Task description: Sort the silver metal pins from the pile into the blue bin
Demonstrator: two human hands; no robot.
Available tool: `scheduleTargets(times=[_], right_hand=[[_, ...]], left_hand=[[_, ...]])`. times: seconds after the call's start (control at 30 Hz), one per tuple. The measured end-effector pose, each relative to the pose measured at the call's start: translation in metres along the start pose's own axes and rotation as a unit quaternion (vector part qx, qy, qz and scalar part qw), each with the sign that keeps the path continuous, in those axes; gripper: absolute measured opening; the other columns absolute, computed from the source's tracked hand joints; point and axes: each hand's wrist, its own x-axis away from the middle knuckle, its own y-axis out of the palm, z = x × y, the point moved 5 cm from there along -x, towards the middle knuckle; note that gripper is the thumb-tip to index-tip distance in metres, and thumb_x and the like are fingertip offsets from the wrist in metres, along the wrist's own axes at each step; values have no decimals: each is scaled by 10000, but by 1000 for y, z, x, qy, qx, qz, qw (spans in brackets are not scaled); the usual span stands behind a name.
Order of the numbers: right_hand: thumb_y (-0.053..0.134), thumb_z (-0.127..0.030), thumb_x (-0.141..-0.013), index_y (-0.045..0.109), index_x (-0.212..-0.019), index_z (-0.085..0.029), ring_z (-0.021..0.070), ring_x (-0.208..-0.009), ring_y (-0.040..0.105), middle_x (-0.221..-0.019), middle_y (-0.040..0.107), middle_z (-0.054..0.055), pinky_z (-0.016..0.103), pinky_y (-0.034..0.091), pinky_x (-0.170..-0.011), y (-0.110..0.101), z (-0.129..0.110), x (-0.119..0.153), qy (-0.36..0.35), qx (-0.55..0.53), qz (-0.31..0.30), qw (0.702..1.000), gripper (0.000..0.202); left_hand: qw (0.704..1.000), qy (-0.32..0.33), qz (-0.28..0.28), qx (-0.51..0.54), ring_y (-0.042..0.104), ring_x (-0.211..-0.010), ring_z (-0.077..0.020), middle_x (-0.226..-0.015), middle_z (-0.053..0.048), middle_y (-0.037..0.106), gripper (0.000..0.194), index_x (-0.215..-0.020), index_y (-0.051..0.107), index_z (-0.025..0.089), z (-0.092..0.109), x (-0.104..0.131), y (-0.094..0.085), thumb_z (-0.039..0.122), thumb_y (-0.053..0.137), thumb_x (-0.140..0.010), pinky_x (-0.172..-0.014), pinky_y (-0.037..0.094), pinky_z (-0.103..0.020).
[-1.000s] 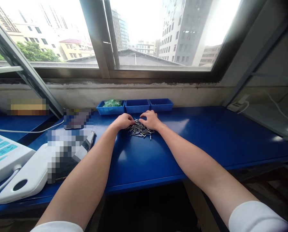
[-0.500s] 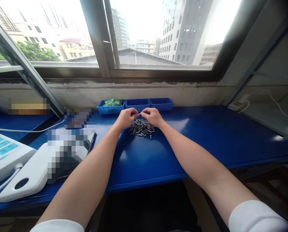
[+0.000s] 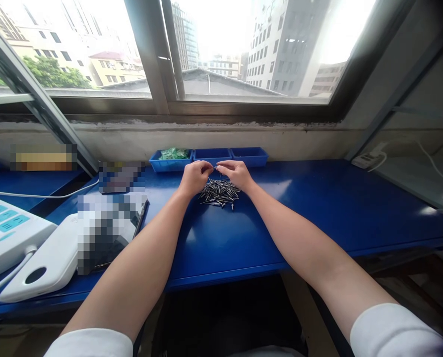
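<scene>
Left hand (image 3: pixel 197 177) and right hand (image 3: pixel 236 174) nearly meet at fingertips, small piece (image 3: pixel 215 167) between; can't tell which pinches it or how tightly. Metal pin pile (image 3: pixel 220 194) just nearside of grip. Blue bins (image 3: pixel 212 154) crowd far side. Blue table (image 3: pixel 318 198) extends widely rightward; front edge (image 3: pixel 228 272) well nearer the body.

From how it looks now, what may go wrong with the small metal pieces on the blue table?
1. A small piece shows between the left-hand grip and right-hand grip; if it slips, it might drop near the pile and get mixed in.
2. The pile lies loose on the smooth blue table, so a brushing hand might scatter it.
</scene>
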Motion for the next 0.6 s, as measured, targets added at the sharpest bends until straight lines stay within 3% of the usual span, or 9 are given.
scheduleTargets(times=[0.13,0.23,0.4,0.53,0.6], right_hand=[[625,-389,-728,710,-959,-199,191,-923,650,-960,717,30,324,485,-878,-1,-2,1,6,22,-8,1000,311],[561,-398,-775,682,-1059,-206,201,-1043,597,-1072,686,30,340,439,-945,-10,-3,-1,7,102,33,994,363],[497,-439,-798,495,-1312,-234,290,-1179,405,-1283,561,50,496,324,-992,-34,1,-5,47,348,117,929,553],[447,-499,-803,369,-1391,-240,330,-1134,355,-1475,324,41,543,323,-936,-45,16,-8,98,422,108,895,648],[430,-525,-801,353,-1397,-233,339,-1132,346,-1491,288,45,545,323,-927,-47,23,-10,116,434,99,888,669]], left_hand=[[1000,-19,-17,-5,609,-873,-181,-947,-49,687,243,-954,673,174,-5,-1,3,303,523,-813,-826,463,-266],[999,-24,4,-34,600,-902,-185,-1024,-71,657,307,-1044,641,157,-11,-2,4,309,555,-791,-848,458,-274],[993,-66,5,-93,590,-938,-208,-1022,-84,643,284,-1007,653,156,-22,-2,2,288,544,-781,-881,444,-287],[989,-82,-22,-119,589,-946,-220,-1012,-79,647,264,-969,670,174,-23,-2,3,298,535,-778,-879,445,-288],[988,-79,-30,-125,592,-940,-223,-1006,-77,650,265,-963,674,180,-23,-2,4,307,535,-776,-875,448,-288]])
